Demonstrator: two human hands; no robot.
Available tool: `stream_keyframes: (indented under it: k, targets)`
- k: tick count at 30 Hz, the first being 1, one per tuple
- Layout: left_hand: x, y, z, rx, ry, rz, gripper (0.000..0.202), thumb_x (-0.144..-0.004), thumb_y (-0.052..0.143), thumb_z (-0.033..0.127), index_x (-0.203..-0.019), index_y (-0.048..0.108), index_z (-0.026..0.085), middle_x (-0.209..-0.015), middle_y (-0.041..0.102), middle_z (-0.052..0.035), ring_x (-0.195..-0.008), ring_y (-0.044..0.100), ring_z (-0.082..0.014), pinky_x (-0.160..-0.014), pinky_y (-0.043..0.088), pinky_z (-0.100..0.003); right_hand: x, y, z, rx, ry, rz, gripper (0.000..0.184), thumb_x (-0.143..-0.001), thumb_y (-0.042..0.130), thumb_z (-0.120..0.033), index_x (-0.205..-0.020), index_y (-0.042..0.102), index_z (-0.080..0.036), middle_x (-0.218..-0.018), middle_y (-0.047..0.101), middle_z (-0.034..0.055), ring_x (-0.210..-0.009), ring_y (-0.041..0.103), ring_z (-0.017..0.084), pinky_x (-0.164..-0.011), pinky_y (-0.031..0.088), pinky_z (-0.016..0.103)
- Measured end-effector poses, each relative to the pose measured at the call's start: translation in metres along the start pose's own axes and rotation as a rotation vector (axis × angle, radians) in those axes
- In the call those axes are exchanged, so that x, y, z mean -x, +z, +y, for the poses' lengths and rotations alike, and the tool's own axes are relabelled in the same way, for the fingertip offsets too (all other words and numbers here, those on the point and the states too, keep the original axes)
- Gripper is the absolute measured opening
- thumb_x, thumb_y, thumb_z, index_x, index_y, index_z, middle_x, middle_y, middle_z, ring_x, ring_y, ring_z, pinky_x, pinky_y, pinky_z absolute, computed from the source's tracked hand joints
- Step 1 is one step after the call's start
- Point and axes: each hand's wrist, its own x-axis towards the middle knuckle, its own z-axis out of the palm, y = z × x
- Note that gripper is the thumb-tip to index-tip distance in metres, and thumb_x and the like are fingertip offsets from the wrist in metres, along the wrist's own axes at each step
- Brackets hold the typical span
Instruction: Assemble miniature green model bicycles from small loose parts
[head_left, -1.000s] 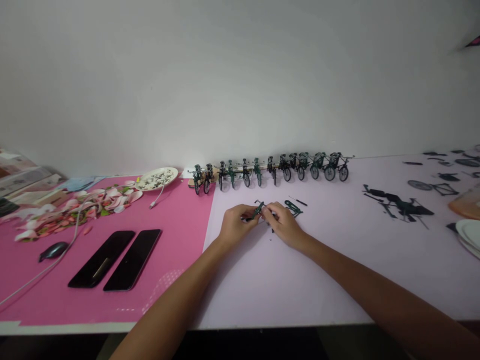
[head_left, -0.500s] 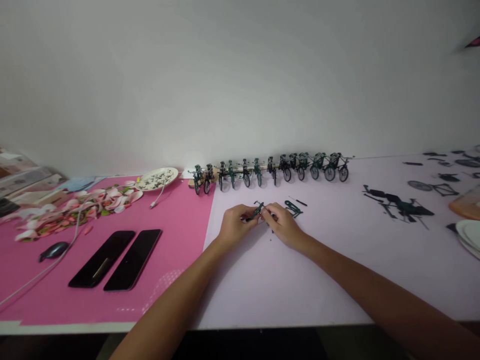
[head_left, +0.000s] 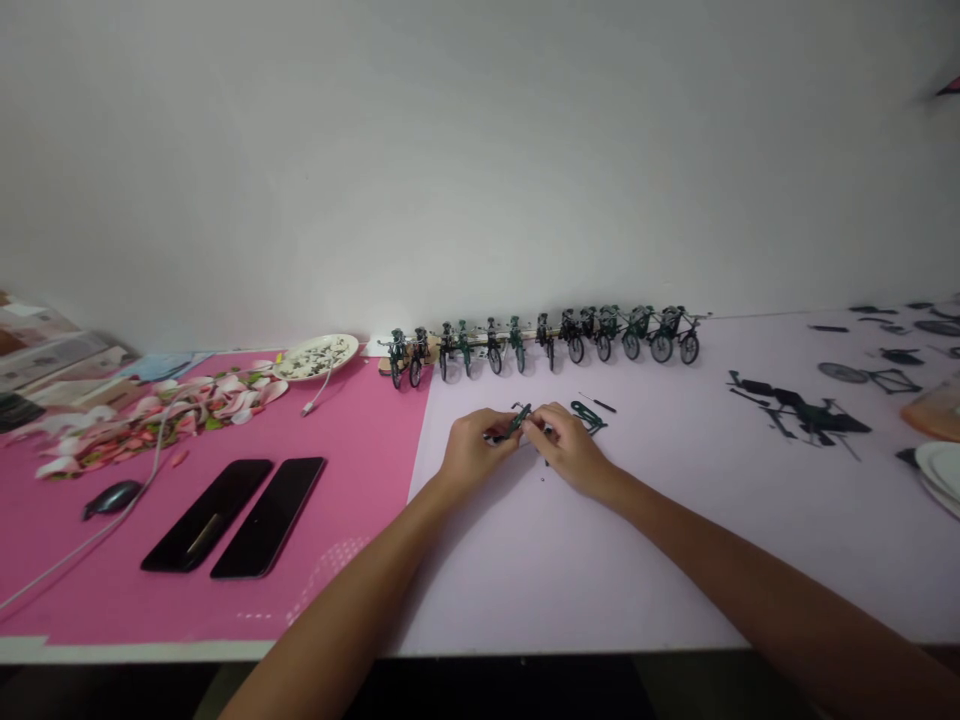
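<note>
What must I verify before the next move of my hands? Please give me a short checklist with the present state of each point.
1. Left hand grips the small dark green part: ok.
2. Right hand has its fingertips at that part: ok.
3. Exactly what the right fingertips pinch: cannot tell, too small.
4. Tiny loose piece secured: not ok, it lies loose on the table.
5. Thin black-handled tool lying free, beyond the right hand: ok.
6. Small bicycles upright in their row: ok.
</note>
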Motion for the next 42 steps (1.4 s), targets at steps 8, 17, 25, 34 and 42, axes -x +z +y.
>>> stream_keyframes:
  k: [8,17,25,34,42]
  targets:
    - [-0.0013,-0.0013,0.0020,-0.022,0.003,-0.028,0.022,-0.082,0.074,0.023,-0.102,0.082,0.023,-0.089,0.080,-0.0021,-0.080,0.073,-0.0177,-0.076,0.058,-0.027,0.0007,0.0002,0.0018,0.069,-0.016,-0.009,0.011,-0.096,0.056,-0.022,-0.086,0.055,-0.024,-0.086,0.061,0.0038,-0.086,0.060,0.022,-0.074,0.047,0.034]
    - [-0.0002,0.0009,-0.0001,-0.007,0.041,-0.011,0.024,-0.082,0.072,0.022,-0.105,0.081,0.021,-0.092,0.079,-0.0044,-0.081,0.072,-0.0175,-0.078,0.059,-0.028,-0.0023,-0.0013,-0.0028,0.133,-0.045,-0.018,0.028,-0.105,0.040,-0.025,-0.078,0.046,-0.025,-0.079,0.057,0.0043,-0.085,0.056,0.024,-0.075,0.045,0.037]
    - [-0.0003,-0.0006,-0.0015,-0.021,0.019,-0.018,0.025,-0.081,0.074,0.020,-0.104,0.081,0.023,-0.092,0.079,-0.0031,-0.082,0.073,-0.0182,-0.076,0.059,-0.027,-0.0002,-0.0027,-0.0038,0.127,-0.068,-0.005,0.011,-0.093,0.057,-0.021,-0.084,0.052,-0.024,-0.084,0.059,0.0039,-0.084,0.057,0.023,-0.073,0.046,0.036]
    - [-0.0002,-0.0007,0.0006,-0.011,0.029,-0.003,0.023,-0.082,0.074,0.024,-0.104,0.080,0.022,-0.092,0.079,-0.0040,-0.080,0.072,-0.0173,-0.077,0.059,-0.027,-0.0030,-0.0028,-0.0053,0.143,-0.083,-0.028,0.027,-0.103,0.044,-0.025,-0.076,0.046,-0.025,-0.077,0.056,0.0049,-0.083,0.054,0.025,-0.073,0.045,0.038]
    - [0.0006,-0.0004,-0.0013,-0.035,0.023,-0.001,0.025,-0.082,0.073,0.022,-0.105,0.080,0.022,-0.092,0.079,-0.0037,-0.083,0.072,-0.0182,-0.077,0.059,-0.027,-0.0005,-0.0018,-0.0014,0.094,-0.047,-0.026,0.017,-0.098,0.052,-0.023,-0.081,0.048,-0.025,-0.081,0.056,0.0029,-0.084,0.055,0.023,-0.074,0.045,0.036]
